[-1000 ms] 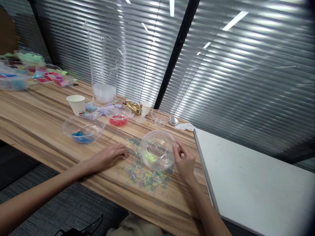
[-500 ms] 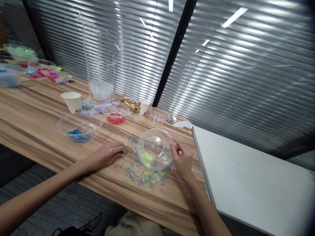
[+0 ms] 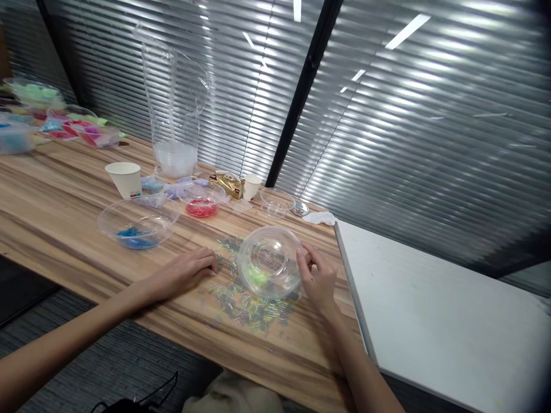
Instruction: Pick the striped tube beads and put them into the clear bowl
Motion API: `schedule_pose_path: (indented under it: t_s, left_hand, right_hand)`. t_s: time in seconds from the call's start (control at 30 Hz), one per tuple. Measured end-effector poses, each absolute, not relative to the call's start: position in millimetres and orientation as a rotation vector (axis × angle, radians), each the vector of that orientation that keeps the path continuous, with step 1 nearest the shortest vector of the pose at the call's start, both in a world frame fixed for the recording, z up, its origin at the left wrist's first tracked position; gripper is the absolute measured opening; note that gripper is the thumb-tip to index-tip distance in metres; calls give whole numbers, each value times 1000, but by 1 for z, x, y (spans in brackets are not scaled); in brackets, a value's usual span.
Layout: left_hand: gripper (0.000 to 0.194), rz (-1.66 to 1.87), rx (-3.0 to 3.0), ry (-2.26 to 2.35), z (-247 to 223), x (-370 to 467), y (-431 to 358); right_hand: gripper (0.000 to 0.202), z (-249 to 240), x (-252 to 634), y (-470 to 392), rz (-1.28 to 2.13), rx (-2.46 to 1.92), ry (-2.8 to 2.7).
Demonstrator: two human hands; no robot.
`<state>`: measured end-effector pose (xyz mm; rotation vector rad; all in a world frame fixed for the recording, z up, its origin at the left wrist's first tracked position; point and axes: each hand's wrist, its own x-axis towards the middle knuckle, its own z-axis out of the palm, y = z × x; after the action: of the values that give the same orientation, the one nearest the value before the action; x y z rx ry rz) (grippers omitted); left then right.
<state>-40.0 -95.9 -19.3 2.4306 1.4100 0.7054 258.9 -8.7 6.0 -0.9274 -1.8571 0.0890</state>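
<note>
My right hand point(image 3: 317, 275) pinches the right rim of a clear plastic bowl point(image 3: 275, 252), which is tilted and has yellow-green pieces low on its left side. Small glittery tube-like pieces point(image 3: 253, 310) are scattered on the wooden table below and left of that bowl. My left hand point(image 3: 193, 271) rests on the table at the left edge of the scatter, fingers curled together; whether anything is between the fingertips is hidden. Left of it stands a wide clear bowl point(image 3: 159, 226) with blue pieces point(image 3: 135, 236). Farther back, another clear bowl point(image 3: 217, 195) holds red pieces point(image 3: 201, 207).
Paper cups point(image 3: 124, 180), a gold packet point(image 3: 228, 184), an empty clear bowl point(image 3: 278, 205) and a tall clear bag around a tub point(image 3: 176, 159) stand behind. Colourful containers point(image 3: 38, 94) fill the far left. A white board point(image 3: 430, 304) lies at the right.
</note>
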Motion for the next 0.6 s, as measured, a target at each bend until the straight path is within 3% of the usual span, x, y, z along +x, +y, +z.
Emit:
schedule_pose_path:
  t_s: [0.6]
  left_hand:
    - [17, 611, 2514, 1477, -28, -44, -98]
  right_hand:
    - [25, 8, 258, -9, 85, -883, -1848]
